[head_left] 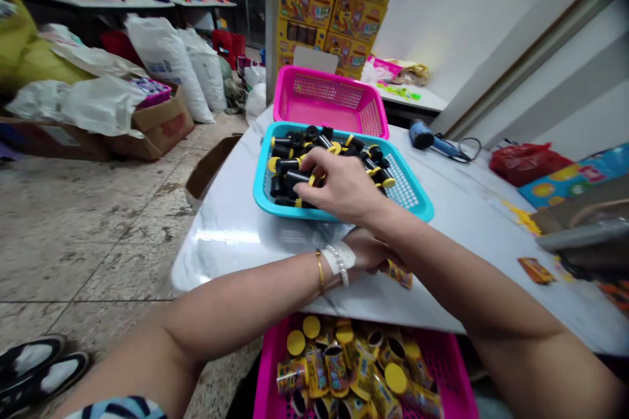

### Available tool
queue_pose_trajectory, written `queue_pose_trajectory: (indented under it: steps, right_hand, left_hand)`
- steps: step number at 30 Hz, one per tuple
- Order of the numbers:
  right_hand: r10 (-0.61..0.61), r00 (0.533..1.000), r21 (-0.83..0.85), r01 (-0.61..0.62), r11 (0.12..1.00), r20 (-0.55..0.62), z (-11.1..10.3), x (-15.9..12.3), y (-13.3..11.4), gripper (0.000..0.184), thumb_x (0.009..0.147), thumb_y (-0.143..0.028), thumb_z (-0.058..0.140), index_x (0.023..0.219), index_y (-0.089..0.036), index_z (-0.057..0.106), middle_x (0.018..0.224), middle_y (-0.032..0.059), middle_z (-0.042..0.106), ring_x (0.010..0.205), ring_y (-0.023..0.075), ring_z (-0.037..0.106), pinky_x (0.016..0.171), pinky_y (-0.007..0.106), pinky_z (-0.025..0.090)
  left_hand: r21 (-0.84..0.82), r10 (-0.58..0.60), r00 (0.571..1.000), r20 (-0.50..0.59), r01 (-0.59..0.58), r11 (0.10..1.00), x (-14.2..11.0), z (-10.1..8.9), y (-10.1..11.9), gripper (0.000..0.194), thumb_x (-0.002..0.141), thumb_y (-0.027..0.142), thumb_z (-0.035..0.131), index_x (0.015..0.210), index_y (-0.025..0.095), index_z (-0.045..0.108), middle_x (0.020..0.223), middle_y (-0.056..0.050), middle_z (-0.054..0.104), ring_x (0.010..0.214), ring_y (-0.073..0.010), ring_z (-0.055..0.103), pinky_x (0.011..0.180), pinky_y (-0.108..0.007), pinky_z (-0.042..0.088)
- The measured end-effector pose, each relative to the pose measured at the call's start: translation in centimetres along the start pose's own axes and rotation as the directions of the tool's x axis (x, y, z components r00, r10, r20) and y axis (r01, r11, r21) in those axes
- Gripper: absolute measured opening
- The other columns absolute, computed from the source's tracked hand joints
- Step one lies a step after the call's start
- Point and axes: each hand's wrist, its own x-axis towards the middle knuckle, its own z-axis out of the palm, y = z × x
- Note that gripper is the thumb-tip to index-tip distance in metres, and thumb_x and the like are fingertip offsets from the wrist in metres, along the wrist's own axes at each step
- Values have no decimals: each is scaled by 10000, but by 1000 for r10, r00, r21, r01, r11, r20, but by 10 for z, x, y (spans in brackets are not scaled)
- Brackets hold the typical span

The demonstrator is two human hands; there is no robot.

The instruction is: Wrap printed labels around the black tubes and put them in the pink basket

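My right hand (339, 184) reaches into a turquoise plastic basket (415, 203). Its thumb and fingers are closed around a black cylindrical canister (296, 179) with a yellow end. Many similar black canisters with yellow ends lie jumbled about it. Beneath my right forearm, my left hand (366, 250) is low over the table, its visible fingers curled. A yellow printed tube (400, 274) shows at those fingers, partly hidden by the forearm. Below the table edge, a pink basket (265, 376) holds many yellow printed tubes (337, 370), some with round yellow lids.
An unfilled pink basket (334, 105) stands behind the turquoise one on the white table (221, 236). A blue corded tool (437, 141), a red bag (528, 163) and an orange packet (535, 270) lie to the right. Yellow printed boxes (339, 6) are stacked behind.
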Motion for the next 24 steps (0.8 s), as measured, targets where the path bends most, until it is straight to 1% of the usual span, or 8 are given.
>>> queue_pose_trajectory:
  steps: [2, 3, 6, 9, 13, 15, 19, 24]
  right_hand:
    - [25, 995, 206, -3, 978, -100, -39, -26, 17, 229, 819, -310, 697, 1026, -214, 708, 718, -33, 640, 619, 114, 561, 629, 264, 461]
    - [81, 985, 298, -33, 954, -150, -57, -44, 27, 253, 827, -344, 696, 1053, -230, 719, 737, -27, 643, 630, 120, 570, 621, 271, 471]
    - [300, 878, 537, -60, 841, -373, -91, -110, 60, 270, 784, -331, 743, 1046, -264, 744, 817, 4, 688, 646, 141, 599, 594, 299, 498]
    - [532, 765, 687, -166, 707, -363, -82, -170, 89, 312, 762, -346, 774, 1056, -241, 763, 803, 31, 702, 584, 135, 577, 539, 297, 495]
    - [655, 726, 789, -270, 552, -210, -44, -203, 102, 325, 761, -389, 780, 1018, -190, 786, 766, 56, 710, 562, 148, 572, 525, 319, 504]
    - [669, 714, 774, -299, 558, -207, -34, -203, 101, 314, 756, -362, 794, 1019, -189, 789, 748, 36, 705, 573, 141, 577, 557, 315, 520]
    - [671, 668, 610, -395, 687, -323, -32, -199, 96, 267, 768, -314, 800, 1010, -203, 787, 792, 23, 728, 635, 143, 623, 624, 303, 564]
    - [507, 736, 406, -338, 849, -449, -30, -198, 82, 228, 792, -282, 789, 1007, -213, 758, 1101, 84, 740, 954, 210, 717, 804, 332, 622]
  left_hand:
    - [-113, -86, 982, 166, 106, 988, 3, 0, 4, 280, 866, 381, 714, 752, 125, 730, 742, -51, 712, 468, -67, 475, 398, -190, 340]
    - [-260, -215, 946, 244, 277, 925, 5, 0, 7, 236, 847, 341, 733, 759, 122, 721, 723, -40, 701, 436, -38, 415, 378, -168, 261]
    - [-474, -400, 858, 322, 512, 716, 11, -3, 15, 194, 808, 288, 766, 768, 113, 692, 667, -8, 650, 417, -9, 370, 371, -142, 166]
    - [-529, -421, 841, 339, 540, 654, 13, -2, 18, 167, 829, 227, 742, 750, 105, 661, 657, 11, 611, 413, 10, 364, 368, -128, 131]
    - [-612, -433, 811, 394, 583, 534, 13, -2, 19, 150, 866, 129, 678, 727, 96, 632, 646, 18, 579, 402, 24, 358, 356, -115, 102]
    - [-630, -414, 812, 412, 582, 514, 13, -3, 19, 153, 881, 121, 656, 732, 98, 630, 631, 23, 563, 397, 22, 349, 348, -111, 111]
    - [-655, -404, 824, 397, 563, 504, 14, -4, 19, 185, 911, 130, 622, 728, 101, 619, 619, 25, 552, 391, 19, 346, 338, -108, 122]
    - [-656, -393, 839, 377, 541, 526, 11, -3, 20, 180, 905, 161, 641, 736, 100, 630, 646, 5, 596, 396, 16, 358, 334, -108, 143]
